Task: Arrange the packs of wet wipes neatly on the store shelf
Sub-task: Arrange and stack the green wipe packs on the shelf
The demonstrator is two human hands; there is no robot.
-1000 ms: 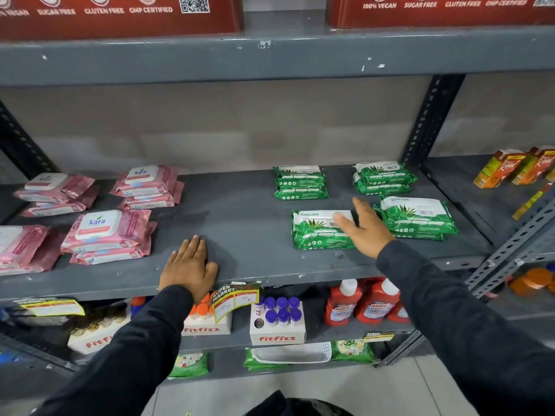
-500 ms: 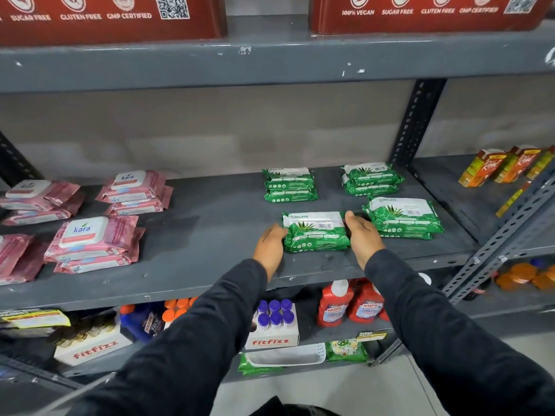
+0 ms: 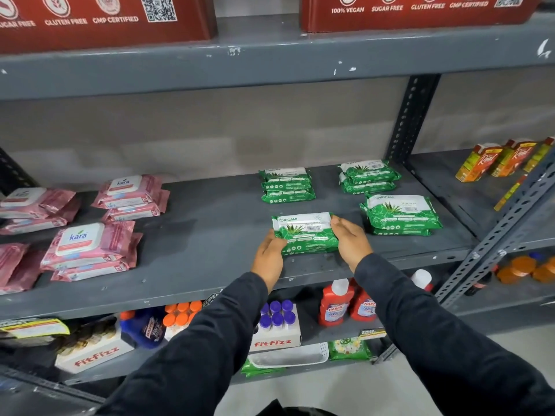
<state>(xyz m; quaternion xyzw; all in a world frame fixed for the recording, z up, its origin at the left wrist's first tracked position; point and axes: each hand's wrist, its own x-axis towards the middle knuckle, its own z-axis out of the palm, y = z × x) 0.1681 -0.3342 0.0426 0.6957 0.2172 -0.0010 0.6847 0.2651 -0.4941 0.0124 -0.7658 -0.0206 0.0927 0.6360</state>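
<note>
Both hands, left (image 3: pixel 269 254) and right (image 3: pixel 350 240), are clasping the ends of a green pack (image 3: pixel 303 232) lying at the shelf (image 3: pixel 210 235) front; squaring it evenly with the neighbouring stack (image 3: pixel 401 214) is probably key.

The pack (image 3: pixel 304 234) in the middle of the frame is green with a white top and a green leafy plant drawing on it. The other packs (image 3: pixel 401 213) to the right and behind it have the same green and white. On the left of the frame the packs (image 3: pixel 90 247) are pink with white lids and blue letters. My sleeves (image 3: pixel 210 340) are black. The shelf (image 3: pixel 210 235) is dark grey. The boxes (image 3: pixel 102 19) at the top are red with white writing. Low down, the bottles (image 3: pixel 336 304) are red with white caps.
</note>
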